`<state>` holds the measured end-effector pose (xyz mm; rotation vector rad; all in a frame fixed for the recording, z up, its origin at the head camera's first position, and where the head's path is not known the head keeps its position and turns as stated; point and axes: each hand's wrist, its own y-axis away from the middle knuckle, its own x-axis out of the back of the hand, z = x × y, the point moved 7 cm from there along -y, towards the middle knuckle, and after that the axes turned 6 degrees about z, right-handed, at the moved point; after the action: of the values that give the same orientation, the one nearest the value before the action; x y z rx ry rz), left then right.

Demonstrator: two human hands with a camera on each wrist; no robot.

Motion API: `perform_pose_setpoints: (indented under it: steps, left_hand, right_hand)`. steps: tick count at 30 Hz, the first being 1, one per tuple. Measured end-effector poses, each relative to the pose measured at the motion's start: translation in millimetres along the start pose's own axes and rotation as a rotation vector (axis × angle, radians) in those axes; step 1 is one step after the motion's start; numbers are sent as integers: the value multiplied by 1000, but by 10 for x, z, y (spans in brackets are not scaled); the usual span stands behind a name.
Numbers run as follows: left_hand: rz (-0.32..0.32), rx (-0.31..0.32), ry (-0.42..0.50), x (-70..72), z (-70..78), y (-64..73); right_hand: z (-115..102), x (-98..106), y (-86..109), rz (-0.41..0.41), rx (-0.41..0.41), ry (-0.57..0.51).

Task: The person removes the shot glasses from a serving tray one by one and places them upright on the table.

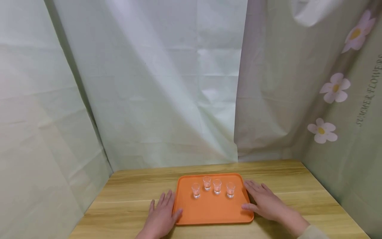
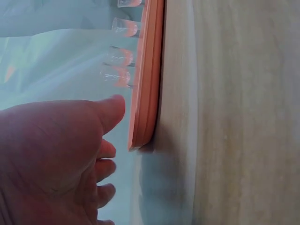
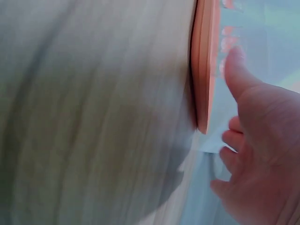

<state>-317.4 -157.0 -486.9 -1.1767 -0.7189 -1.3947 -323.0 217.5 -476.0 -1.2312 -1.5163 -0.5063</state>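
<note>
An orange tray (image 1: 212, 210) lies on the wooden table, carrying several small clear shot glasses (image 1: 217, 187) grouped toward its far half. My left hand (image 1: 161, 215) is at the tray's left edge, its fingers extended forward and its thumb reaching toward the rim. On the opposite side, my right hand (image 1: 265, 203) has its fingers stretched along the right edge, with the thumb over the near right part of the rim. Both wrist views show the thumb (image 2: 112, 112) level with the tray's upper side and the other fingers loosely bent, with nothing between them.
The wooden table (image 1: 134, 186) extends around the tray on all sides. Pale green cloth (image 1: 167, 99) hangs behind the table and along its left and right sides. White flowers (image 1: 335, 88) and lettering are printed on the right-hand cloth.
</note>
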Motion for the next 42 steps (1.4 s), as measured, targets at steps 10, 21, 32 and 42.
perform_pose_setpoints:
  steps: [10, 21, 32, 42]
  left_hand:
    - [95, -11, 31, -50, -7, -106]
    - [93, -6, 69, -166, -94, -125]
    - [98, -31, 93, -179, -66, -77]
    - [88, -48, 83, -123, -21, -61]
  right_hand:
    - [-166, 11, -96, 159, 14, 14]
    - [-258, -22, -231, 198, -1, -86]
    - [-175, -169, -304, 131, -122, -234]
    - [-142, -219, -365, 177, -223, -340]
